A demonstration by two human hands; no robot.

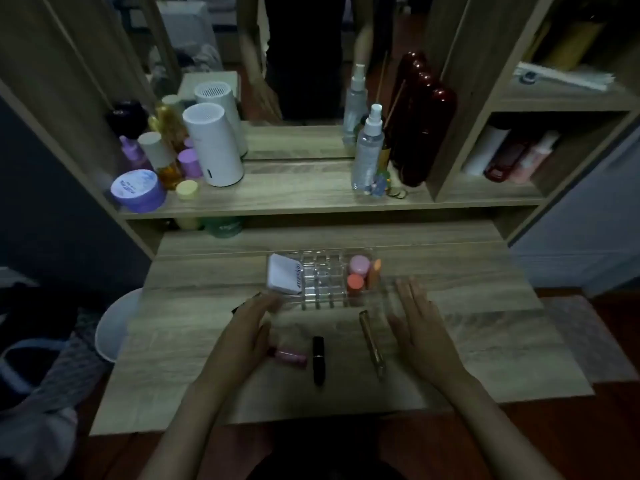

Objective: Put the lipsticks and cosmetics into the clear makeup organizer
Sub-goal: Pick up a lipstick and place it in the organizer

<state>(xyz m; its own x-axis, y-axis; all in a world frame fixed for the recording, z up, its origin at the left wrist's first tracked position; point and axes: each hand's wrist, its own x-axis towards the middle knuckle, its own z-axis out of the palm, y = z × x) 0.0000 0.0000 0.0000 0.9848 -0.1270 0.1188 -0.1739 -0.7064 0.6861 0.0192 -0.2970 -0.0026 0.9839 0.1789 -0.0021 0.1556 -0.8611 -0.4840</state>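
clear makeup organizer (322, 282) sits mid-counter (485, 341), white compact (284, 278) and pink pots (358, 265) already inside. left hand (247, 332) and right hand (417, 323) flank it, fingers spread, gripping nothing. pink lipstick (289, 355), black lipstick (318, 358) and gold tube (372, 342) lie between them.

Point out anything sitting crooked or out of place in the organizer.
The white compact case at the left end of the clear makeup organizer is tilted, propped across the small slots rather than seated in one. The pink-capped jars at the right end sit upright. Nothing looks spilled or broken.
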